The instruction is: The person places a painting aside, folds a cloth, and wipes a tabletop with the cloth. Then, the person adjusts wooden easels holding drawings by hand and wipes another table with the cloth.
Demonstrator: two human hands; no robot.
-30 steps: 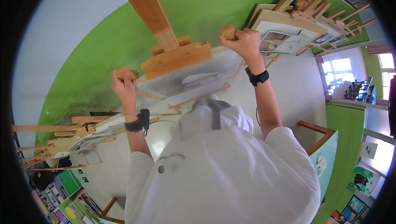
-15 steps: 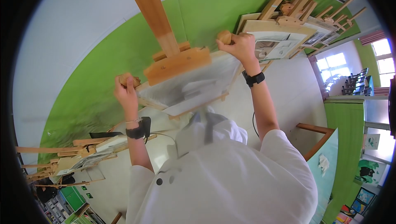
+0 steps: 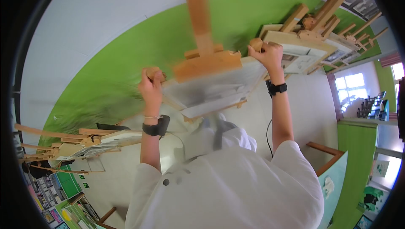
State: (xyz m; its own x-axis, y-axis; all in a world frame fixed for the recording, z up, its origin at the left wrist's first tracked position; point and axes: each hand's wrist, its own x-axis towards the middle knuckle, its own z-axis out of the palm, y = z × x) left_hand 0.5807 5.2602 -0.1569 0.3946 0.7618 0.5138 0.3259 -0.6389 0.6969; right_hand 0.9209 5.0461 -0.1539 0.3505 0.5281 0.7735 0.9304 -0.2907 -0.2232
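Note:
A wooden easel (image 3: 204,66) stands before me, its tall centre mast (image 3: 198,14) slightly blurred. Its top clamp sits over the upper edge of a drawing board (image 3: 211,92) with a grey drawing on it. My left hand (image 3: 151,87) is closed round a wooden end (image 3: 156,74) of the easel beside the board's left corner. At the right corner, my right hand (image 3: 268,55) grips the matching wooden end (image 3: 255,43), fingers wrapped over it. How these ends join the frame is hidden. Each wrist wears a black band.
More easels with drawings stand at the right (image 3: 310,39) and left (image 3: 84,146). Behind is a green and white wall (image 3: 126,68). A pale green tabletop (image 3: 333,174) with a brown frame lies at my lower right. A dark cable (image 3: 268,138) hangs near my right arm.
The easel, board and both hands have shifted right in view, with the left hand slightly higher and the right slightly lower. The surroundings have turned too; both grips stay closed.

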